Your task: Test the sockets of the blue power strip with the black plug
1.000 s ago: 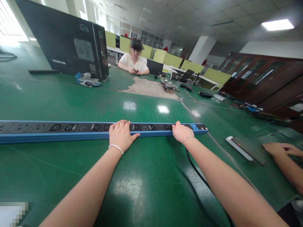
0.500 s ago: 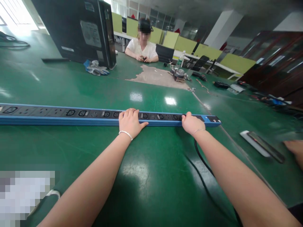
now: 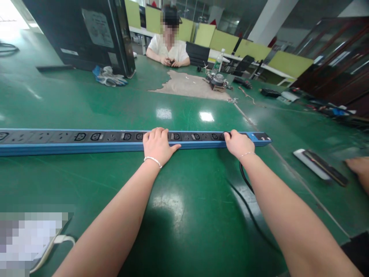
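A long blue power strip (image 3: 196, 144) with a row of black sockets lies across the green table. Over its middle rests my left hand (image 3: 158, 144), fingers on the sockets' far side and thumb spread along the near edge. My right hand (image 3: 240, 144) is closed around a black plug (image 3: 226, 135) at a socket near the strip's right end. Most of the plug is hidden by the fingers. A black cable (image 3: 245, 177) runs from under that hand down beside the forearm.
Gloves (image 3: 109, 76) lie by a black computer case (image 3: 83, 34). Across the table sits a person (image 3: 168, 48). A bottle (image 3: 218, 61) stands behind a metal device (image 3: 216, 80). Rightward are a white-and-black object (image 3: 319, 165) and another person's hand (image 3: 359, 169). A blurred-out item (image 3: 29, 242) lies lower left.
My right hand has shifted slightly right and up in the view, with more of the plug showing. The view has tilted a little; my left hand stays on the strip.
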A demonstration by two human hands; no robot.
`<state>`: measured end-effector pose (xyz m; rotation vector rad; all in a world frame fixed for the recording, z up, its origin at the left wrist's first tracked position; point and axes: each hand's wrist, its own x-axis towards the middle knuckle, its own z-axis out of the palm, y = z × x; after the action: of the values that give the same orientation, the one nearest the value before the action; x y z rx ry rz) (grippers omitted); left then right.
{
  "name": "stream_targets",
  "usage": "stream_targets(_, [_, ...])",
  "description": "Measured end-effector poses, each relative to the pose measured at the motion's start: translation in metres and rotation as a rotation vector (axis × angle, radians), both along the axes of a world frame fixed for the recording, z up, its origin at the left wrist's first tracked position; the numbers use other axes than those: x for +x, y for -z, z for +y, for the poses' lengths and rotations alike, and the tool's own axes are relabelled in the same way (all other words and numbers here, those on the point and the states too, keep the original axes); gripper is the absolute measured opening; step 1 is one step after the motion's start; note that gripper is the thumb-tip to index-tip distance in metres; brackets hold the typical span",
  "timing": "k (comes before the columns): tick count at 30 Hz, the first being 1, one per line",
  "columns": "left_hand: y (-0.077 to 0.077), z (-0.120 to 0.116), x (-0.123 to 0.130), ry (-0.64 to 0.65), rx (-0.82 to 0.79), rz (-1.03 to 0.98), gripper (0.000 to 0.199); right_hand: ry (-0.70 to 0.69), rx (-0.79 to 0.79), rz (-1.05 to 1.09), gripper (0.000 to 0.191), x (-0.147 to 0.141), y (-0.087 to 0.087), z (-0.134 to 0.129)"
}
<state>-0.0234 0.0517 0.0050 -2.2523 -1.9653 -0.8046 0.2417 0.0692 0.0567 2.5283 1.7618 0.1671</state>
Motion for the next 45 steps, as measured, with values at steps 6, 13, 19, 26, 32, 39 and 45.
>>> stream_targets(6, [0.002, 0.001, 0.0, 0.003, 0.03, -0.012, 0.062, 0.064, 0.178, 0.027, 0.05, 0.016, -0.022, -0.001])
stream_targets(13, [0.003, 0.002, 0.0, -0.008, 0.066, 0.001, 0.06, -0.203, 0.01, 0.371, 0.049, -0.022, -0.042, -0.01])
stream_targets(19, [0.002, 0.001, 0.001, -0.01, 0.069, -0.001, 0.061, -0.343, -0.019, 0.346, 0.048, -0.096, -0.021, 0.003])
stream_targets(26, [0.002, 0.001, 0.0, -0.008, 0.075, -0.013, 0.061, -0.263, -0.055, 0.203, 0.048, -0.117, -0.018, 0.013])
stream_targets(32, [0.0, 0.0, 0.0, -0.01, 0.027, -0.021, 0.061, -0.223, -0.095, 0.193, 0.048, -0.122, -0.023, 0.012])
stream_targets(39, [-0.001, 0.0, 0.0, 0.002, 0.025, -0.037, 0.06, -0.209, -0.069, 0.215, 0.05, -0.121, -0.019, 0.009])
stream_targets(45, [0.001, -0.002, 0.002, 0.026, 0.047, -0.021, 0.056, -0.187, -0.043, 0.218, 0.05, -0.122, -0.017, 0.005])
